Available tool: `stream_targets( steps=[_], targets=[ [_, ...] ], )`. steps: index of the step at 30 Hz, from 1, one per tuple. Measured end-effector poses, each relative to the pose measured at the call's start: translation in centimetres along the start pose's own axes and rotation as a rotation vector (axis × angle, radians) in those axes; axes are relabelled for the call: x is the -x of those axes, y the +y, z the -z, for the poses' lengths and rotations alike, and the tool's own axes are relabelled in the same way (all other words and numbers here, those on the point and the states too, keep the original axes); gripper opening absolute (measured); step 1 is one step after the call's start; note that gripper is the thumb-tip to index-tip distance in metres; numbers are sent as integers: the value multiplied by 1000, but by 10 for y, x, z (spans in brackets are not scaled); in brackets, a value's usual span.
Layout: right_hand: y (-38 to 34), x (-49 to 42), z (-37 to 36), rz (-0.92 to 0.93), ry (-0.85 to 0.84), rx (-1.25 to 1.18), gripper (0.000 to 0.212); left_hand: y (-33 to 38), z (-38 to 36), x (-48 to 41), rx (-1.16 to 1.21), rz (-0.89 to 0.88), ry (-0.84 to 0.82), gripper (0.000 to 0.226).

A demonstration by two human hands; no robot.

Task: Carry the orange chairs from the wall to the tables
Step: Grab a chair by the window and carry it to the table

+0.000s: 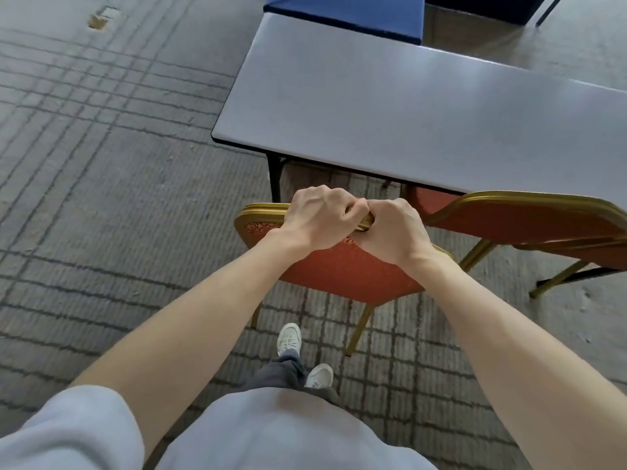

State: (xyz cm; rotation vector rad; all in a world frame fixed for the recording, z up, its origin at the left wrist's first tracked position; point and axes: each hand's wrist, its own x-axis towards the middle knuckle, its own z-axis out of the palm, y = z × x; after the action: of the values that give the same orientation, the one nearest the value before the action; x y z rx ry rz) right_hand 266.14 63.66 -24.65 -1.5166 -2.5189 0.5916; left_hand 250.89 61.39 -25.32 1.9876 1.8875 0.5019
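Note:
An orange chair (339, 269) with a gold frame stands right in front of me, its backrest facing me at the near left corner of the grey table (390, 110). My left hand (319, 222) and my right hand (393, 228) sit side by side, both gripping the gold top rail of its backrest. The seat is hidden behind the backrest. A second orange chair (529, 225) stands to the right, its front tucked under the table's near edge.
A black table leg (274, 178) stands just behind the held chair. A blue block (346, 11) lies beyond the table's far end. Patterned grey carpet (112, 164) spreads to the left. My feet (305, 354) are just behind the chair's rear legs.

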Motion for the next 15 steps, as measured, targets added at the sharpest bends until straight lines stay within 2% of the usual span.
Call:
stream_targets(
  steps=[3,6,9,15],
  targets=[
    [2,-10,5,-2,23,12,11,-2,-3,-10,-30,-19,19,52],
    [3,-15,7,42,106,25,4,-3,-3,-20,-86,-29,105,54],
    [9,-16,7,70,176,40,6,0,-4,-26,-120,-55,132,56],
    [8,-19,2,51,143,48,8,-4,-1,-21,-104,-104,128,57]
  ],
)
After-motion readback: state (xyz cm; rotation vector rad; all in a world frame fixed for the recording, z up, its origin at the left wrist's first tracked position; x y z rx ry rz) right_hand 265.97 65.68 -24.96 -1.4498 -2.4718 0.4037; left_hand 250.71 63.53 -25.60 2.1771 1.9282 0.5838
